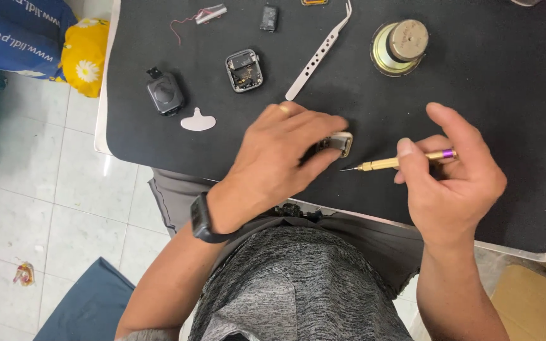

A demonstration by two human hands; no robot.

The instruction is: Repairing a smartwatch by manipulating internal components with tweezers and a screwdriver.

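In the head view, the left hand (282,158) pinches a small silver rectangular metal case (338,143) between thumb and fingers and presses it on the black table mat (488,113), near the front edge of the mat. The right hand (453,173) grips a thin gold precision screwdriver with a purple band (399,163), and its fine tip points at the case, just beside it but not touching. I judge that the tip can slip off a tiny screw and scratch the case or prick the left fingers, because these fingers lie very close to the tip. A loose screw can also roll off the mat edge onto the tiled floor. The case looks small and shiny, mostly hidden under the fingers, so its inside is not clear. Further back lie an opened square watch body (244,70), long silver tweezers (319,53), a dark charger puck (165,93) and a round metal speaker (400,45).
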